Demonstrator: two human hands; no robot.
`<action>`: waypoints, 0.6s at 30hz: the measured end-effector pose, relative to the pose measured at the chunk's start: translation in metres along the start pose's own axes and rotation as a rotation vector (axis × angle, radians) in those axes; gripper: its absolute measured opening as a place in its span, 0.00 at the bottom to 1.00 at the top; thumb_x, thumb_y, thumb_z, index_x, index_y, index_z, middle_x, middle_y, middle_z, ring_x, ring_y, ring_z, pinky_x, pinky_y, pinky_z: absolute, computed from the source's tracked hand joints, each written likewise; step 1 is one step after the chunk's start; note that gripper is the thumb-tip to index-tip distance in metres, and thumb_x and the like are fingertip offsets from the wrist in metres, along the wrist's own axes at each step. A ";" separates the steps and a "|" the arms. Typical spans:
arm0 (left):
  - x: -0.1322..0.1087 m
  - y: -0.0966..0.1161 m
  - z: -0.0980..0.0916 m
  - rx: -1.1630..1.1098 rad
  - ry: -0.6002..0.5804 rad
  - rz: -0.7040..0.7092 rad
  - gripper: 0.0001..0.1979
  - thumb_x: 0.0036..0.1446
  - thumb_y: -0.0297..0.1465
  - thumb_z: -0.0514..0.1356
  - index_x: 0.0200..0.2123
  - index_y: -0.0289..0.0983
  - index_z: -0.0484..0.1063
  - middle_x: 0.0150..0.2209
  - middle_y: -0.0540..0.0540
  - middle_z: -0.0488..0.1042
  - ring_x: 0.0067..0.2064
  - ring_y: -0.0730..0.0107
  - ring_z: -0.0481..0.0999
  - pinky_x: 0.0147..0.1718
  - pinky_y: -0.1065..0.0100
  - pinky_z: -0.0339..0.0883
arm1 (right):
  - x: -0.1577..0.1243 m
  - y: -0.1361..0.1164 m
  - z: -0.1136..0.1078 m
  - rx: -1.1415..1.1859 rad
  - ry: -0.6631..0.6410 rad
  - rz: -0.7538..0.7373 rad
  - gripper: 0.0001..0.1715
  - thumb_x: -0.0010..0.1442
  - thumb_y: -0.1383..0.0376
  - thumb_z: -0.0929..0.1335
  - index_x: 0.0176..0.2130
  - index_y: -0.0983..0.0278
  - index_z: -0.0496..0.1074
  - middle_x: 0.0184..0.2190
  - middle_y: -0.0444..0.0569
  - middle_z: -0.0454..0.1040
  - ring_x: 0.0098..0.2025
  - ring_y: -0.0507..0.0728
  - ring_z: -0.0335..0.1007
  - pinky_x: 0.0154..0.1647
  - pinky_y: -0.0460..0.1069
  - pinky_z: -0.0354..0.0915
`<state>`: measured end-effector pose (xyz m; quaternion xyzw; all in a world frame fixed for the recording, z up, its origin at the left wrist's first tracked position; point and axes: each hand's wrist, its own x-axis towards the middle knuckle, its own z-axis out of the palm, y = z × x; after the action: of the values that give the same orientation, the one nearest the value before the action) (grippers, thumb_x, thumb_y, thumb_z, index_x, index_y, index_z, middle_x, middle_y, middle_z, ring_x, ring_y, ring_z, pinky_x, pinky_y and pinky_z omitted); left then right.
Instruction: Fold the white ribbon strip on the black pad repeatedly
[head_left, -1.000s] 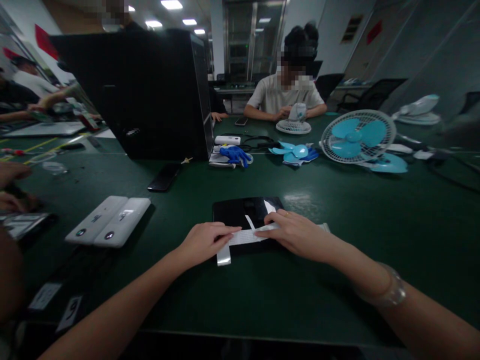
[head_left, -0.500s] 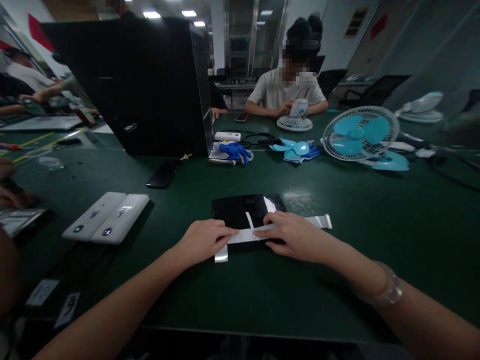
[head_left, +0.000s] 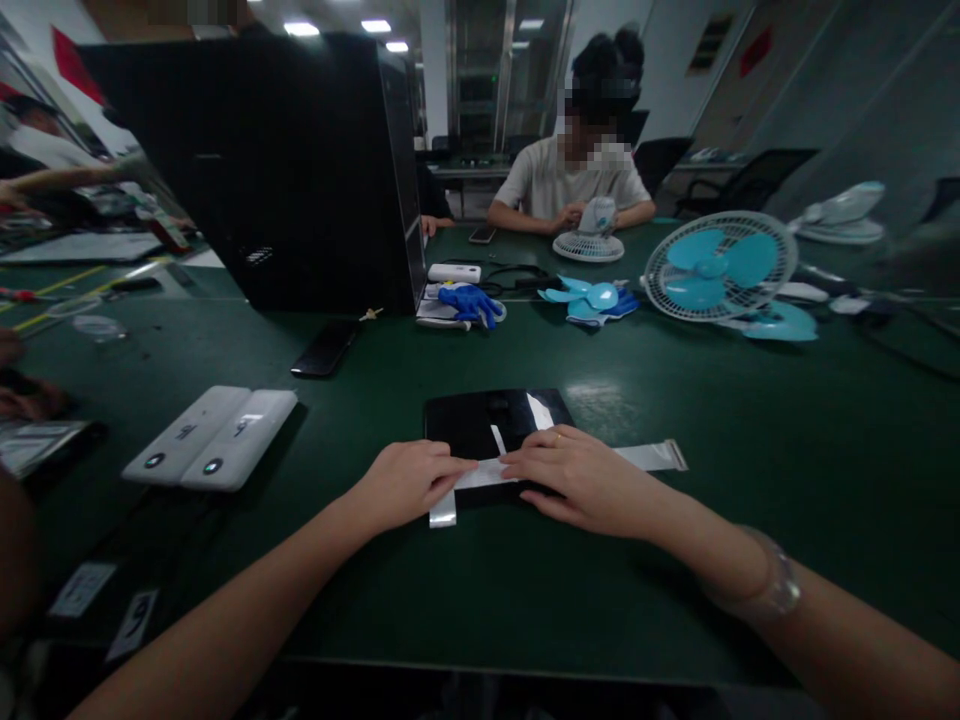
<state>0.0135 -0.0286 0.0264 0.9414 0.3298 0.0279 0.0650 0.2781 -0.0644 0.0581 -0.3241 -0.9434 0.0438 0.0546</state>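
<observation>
A black flat slab [head_left: 480, 422] lies on the green table in front of me. A pale strip of tape or ribbon [head_left: 649, 456] runs across its near edge, one end sticking out at the left and one at the right. My left hand [head_left: 409, 482] presses the strip's left part with curled fingers. My right hand [head_left: 577, 474] lies flat on the strip beside it, fingers stretched toward the left hand. The two sets of fingertips nearly touch.
Two white oblong devices [head_left: 214, 438] lie to the left, a black phone [head_left: 326, 347] beyond them. A big black case [head_left: 277, 170] stands at the back. Blue gloves [head_left: 469, 303], loose fan blades [head_left: 589, 300] and a blue fan [head_left: 720, 265] sit behind. A seated person [head_left: 574, 185] works opposite.
My right hand has slid left along the strip toward my left hand, uncovering more of the strip's right end. The left hand has stayed put.
</observation>
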 end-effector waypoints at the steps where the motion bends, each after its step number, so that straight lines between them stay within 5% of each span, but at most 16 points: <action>1: 0.000 0.000 0.000 -0.002 -0.002 0.000 0.18 0.66 0.33 0.49 0.57 0.51 0.66 0.38 0.50 0.72 0.36 0.72 0.71 0.29 0.72 0.57 | 0.000 -0.002 -0.001 0.009 0.000 0.008 0.20 0.64 0.62 0.63 0.55 0.60 0.68 0.48 0.51 0.72 0.50 0.58 0.64 0.51 0.56 0.60; 8: -0.001 0.000 0.000 -0.006 -0.013 -0.005 0.20 0.64 0.31 0.50 0.58 0.51 0.65 0.36 0.50 0.70 0.33 0.73 0.69 0.26 0.72 0.55 | 0.000 -0.006 -0.001 0.067 -0.009 0.070 0.18 0.63 0.62 0.63 0.52 0.61 0.71 0.44 0.52 0.73 0.48 0.58 0.67 0.50 0.57 0.61; 18: -0.002 -0.007 -0.001 -0.160 0.045 -0.056 0.18 0.67 0.34 0.48 0.55 0.46 0.69 0.39 0.49 0.74 0.36 0.72 0.72 0.30 0.71 0.59 | -0.004 0.018 0.002 0.474 0.010 0.130 0.15 0.61 0.63 0.65 0.49 0.59 0.73 0.49 0.49 0.71 0.51 0.56 0.66 0.55 0.55 0.60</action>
<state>0.0079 -0.0243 0.0262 0.9227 0.3542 0.0733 0.1332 0.2919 -0.0522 0.0535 -0.3622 -0.8838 0.2658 0.1309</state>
